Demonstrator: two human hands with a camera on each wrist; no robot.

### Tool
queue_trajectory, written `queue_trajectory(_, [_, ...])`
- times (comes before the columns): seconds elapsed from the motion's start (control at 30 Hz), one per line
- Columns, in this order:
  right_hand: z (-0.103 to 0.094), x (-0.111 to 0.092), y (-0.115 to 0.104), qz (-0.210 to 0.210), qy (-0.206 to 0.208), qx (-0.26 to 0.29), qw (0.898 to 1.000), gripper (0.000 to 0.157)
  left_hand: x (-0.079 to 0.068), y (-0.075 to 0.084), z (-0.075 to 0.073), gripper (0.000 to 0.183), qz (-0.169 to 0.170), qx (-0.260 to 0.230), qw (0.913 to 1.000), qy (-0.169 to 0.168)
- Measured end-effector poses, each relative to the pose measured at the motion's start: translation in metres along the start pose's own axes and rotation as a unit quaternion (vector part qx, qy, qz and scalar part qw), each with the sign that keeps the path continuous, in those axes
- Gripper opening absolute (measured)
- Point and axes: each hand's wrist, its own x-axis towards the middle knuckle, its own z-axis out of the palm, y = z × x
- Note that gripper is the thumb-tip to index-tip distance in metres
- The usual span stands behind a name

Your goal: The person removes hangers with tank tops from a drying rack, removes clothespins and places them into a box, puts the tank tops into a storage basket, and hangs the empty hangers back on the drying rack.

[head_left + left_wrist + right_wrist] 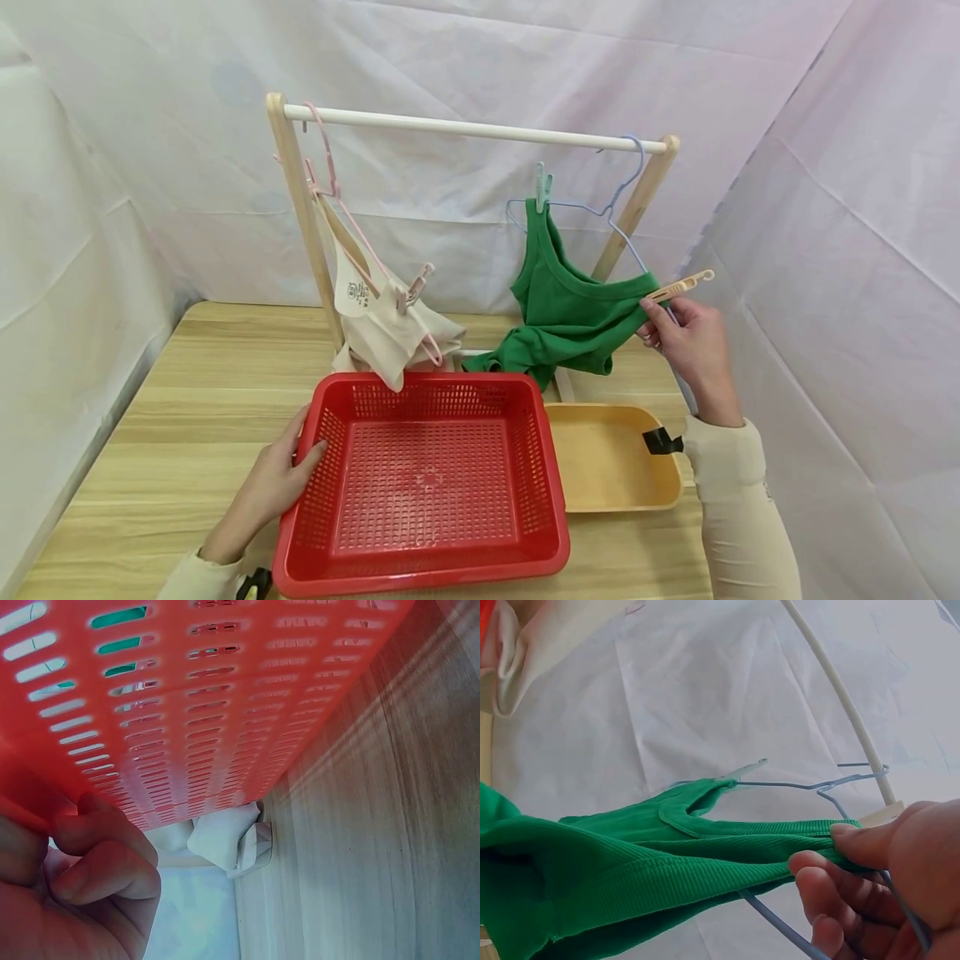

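Note:
My left hand (279,479) grips the left rim of a red plastic basket (420,575), fingers curled under the edge in the left wrist view. At the right, my right hand (692,337) pinches a shoulder strap of a green tank top (577,296) between thumb and fingers. The top hangs from a blue hanger (624,187); a mint clothespin (542,187) clips its other strap. A peach clothespin (678,287) sits by my thumb at the pinched strap, hidden behind the hand in the right wrist view. Below, the top's fabric droops in folds (615,877).
A wooden rack with a white rail (465,127) stands at the back. On its left, a cream garment (382,329) hangs from a pink hanger (330,158) with a pinkish clothespin (415,287). A yellow tray (611,507) sits right of the basket. White cloth walls surround the table.

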Motion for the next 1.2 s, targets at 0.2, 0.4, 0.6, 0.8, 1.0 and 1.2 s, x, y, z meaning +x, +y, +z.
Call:
queue_trajectory(0.2, [0.001,-0.001,-0.001,0.001,0.01,0.018,1.0,0.037,-0.001,0.0,0.001,0.067,-0.002,-0.006,1.0,-0.001])
queue_trajectory(0.4, [0.001,-0.003,-0.002,-0.01,0.017,0.021,1.0,0.034,-0.002,0.001,0.001,0.068,-0.004,-0.012,0.9999,-0.004])
queue_trajectory(0.6, [0.003,-0.005,-0.004,-0.034,0.027,0.02,0.999,0.032,-0.002,0.001,0.001,0.069,-0.006,-0.022,0.9997,-0.007])
queue_trajectory(0.8, [0.004,-0.006,-0.006,-0.049,0.037,0.015,0.998,0.031,-0.002,0.001,0.001,0.069,-0.003,-0.025,0.9997,-0.008])
queue_trajectory(1.0, [0.004,-0.006,-0.008,-0.058,0.044,0.028,0.997,0.029,-0.002,0.001,0.0,0.069,-0.004,-0.024,0.9997,-0.009])
queue_trajectory(1.2, [0.002,-0.006,-0.012,-0.066,0.06,0.022,0.996,0.028,-0.002,0.001,0.001,0.068,-0.005,-0.019,0.9998,-0.007])
